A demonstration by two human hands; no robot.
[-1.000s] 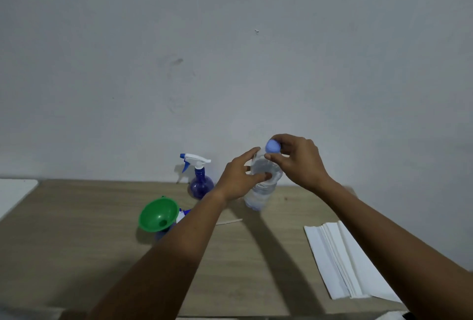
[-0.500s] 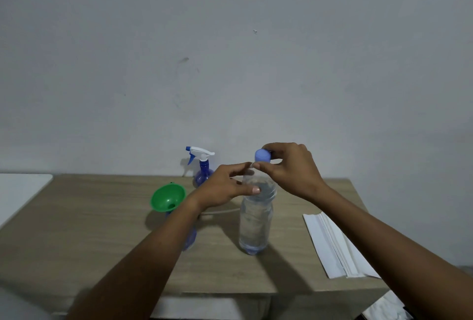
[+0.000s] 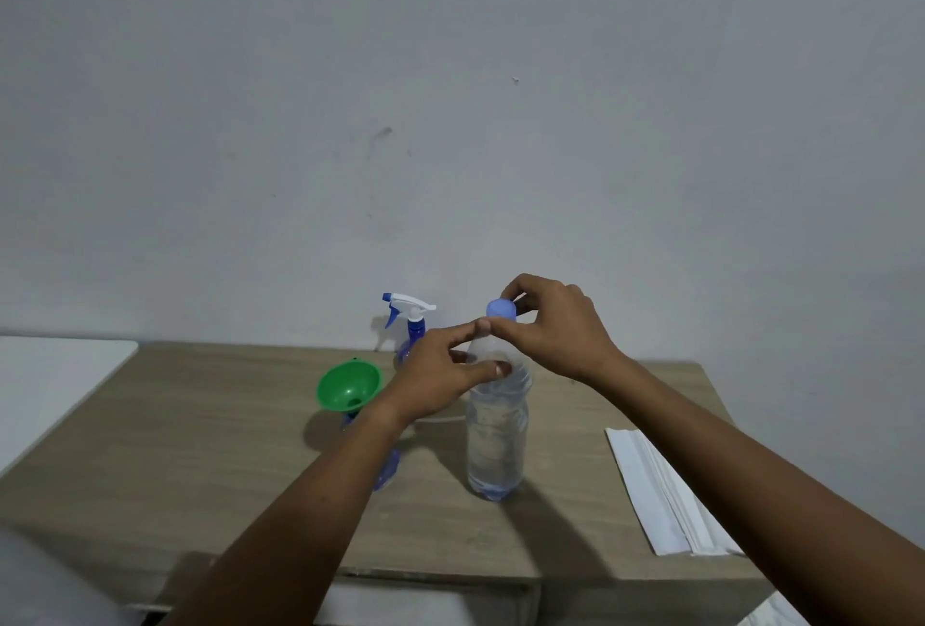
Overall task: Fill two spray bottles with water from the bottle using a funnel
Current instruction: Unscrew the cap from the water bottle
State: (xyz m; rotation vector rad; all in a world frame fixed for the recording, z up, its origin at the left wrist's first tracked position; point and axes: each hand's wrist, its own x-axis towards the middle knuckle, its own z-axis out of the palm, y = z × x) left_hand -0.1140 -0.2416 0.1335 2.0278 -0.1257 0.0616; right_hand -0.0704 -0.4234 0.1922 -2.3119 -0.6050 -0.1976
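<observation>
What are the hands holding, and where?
The left hand grips the water bottle just below its neck; the right hand pinches its blue cap.

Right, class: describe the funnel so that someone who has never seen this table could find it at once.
Start at the wooden table against the grey wall. Left of the clear water bottle, in front of the white-topped spray bottle, sits the funnel. It is the only green thing, a wide cone.
</observation>
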